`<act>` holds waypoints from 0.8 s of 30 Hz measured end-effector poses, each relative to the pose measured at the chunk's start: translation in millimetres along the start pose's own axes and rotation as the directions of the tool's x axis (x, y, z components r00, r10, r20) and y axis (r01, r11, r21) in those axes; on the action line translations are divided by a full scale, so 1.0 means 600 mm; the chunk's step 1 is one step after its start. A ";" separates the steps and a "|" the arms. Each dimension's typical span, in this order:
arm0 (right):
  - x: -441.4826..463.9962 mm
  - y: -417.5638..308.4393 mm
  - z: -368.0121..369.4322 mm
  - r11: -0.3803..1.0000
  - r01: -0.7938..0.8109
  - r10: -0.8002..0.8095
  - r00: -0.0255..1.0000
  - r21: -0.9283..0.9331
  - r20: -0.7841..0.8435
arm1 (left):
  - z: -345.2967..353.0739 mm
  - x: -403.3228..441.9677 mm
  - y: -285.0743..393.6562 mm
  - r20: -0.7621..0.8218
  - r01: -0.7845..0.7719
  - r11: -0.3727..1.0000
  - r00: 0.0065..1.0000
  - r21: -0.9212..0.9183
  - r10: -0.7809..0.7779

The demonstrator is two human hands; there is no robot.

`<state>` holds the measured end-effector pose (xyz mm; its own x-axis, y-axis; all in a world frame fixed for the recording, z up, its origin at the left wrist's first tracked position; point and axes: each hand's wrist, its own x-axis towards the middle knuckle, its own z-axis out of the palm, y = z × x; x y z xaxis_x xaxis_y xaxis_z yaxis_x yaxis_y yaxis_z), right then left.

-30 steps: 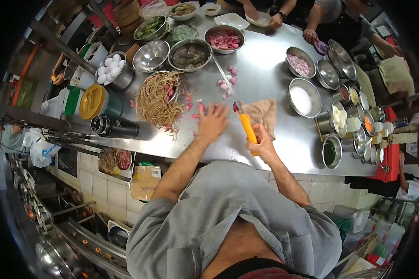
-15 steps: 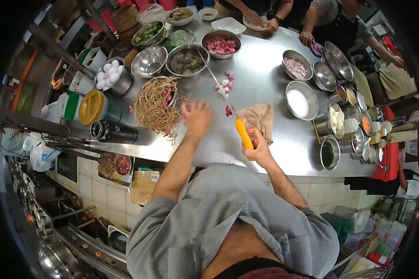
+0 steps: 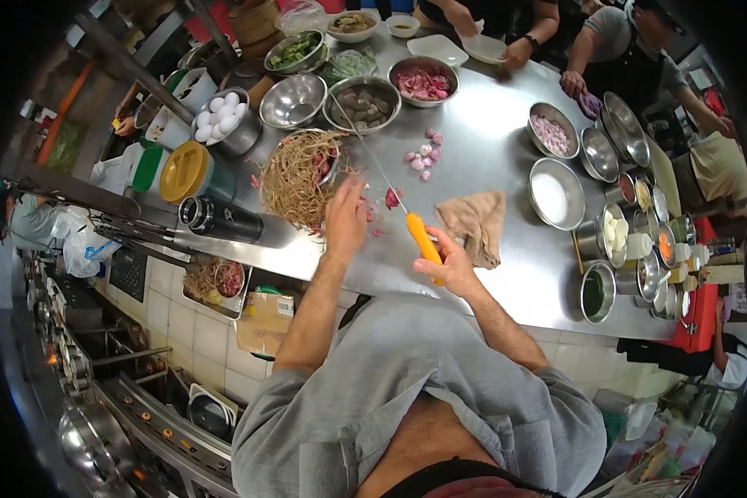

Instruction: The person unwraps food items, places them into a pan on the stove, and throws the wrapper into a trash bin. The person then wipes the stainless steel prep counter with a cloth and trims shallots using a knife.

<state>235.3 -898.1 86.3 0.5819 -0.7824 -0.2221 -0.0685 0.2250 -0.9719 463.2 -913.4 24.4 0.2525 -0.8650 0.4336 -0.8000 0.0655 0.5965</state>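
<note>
My right hand (image 3: 446, 264) is closed around the yellow handle of a long, thin-bladed knife (image 3: 424, 241). The blade slants up and left across the steel table, its tip reaching in front of a bowl of dark lumps. Against the blade lies a dark red shallot (image 3: 394, 198). My left hand (image 3: 346, 219), fingers stretched out, is over the table just left of the knife, with reddish bits of skin by its thumb. Beyond its fingertips sits a heap of shallots with long dry roots (image 3: 300, 184). A cluster of peeled shallots (image 3: 424, 156) lies further up the table.
A brown cloth (image 3: 475, 226) lies right of my knife hand. Bowls of chopped shallots (image 3: 554, 134) and white powder (image 3: 556, 194) stand to the right. A black bottle (image 3: 222, 221) and a pot of eggs (image 3: 224, 116) are at left. Co-workers' hands (image 3: 519, 52) work across the table.
My left hand has drawn a little nearer the knife and now shows its fingers stretched. The knife hand has shifted slightly left. The view has turned, so the table contents sit further right.
</note>
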 end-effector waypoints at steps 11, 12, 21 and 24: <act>-0.003 0.004 -0.002 1.000 -0.009 0.009 1.000 0.013 0.011 | -0.021 -0.007 0.023 0.384 0.109 0.994 0.918 -0.003 -0.100; -0.006 0.005 -0.003 1.000 -0.013 0.013 1.000 0.014 0.010 | -0.016 -0.011 0.023 0.214 0.018 1.000 0.977 0.014 -0.021; 0.006 0.007 0.005 0.998 -0.004 -0.002 0.996 0.069 0.087 | -0.009 -0.019 0.100 0.463 0.473 -0.015 0.853 -0.881 -0.240; 0.020 0.020 0.011 0.992 0.123 -0.126 0.982 0.028 0.143 | -0.001 -0.023 0.089 0.347 0.399 0.141 0.892 -0.906 -0.291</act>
<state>246.7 -900.8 72.7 0.6958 -0.7132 -0.0850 0.0261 0.1434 -0.9893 417.4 -897.3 50.7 0.2686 -0.9630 -0.0214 0.4816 0.1151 0.8688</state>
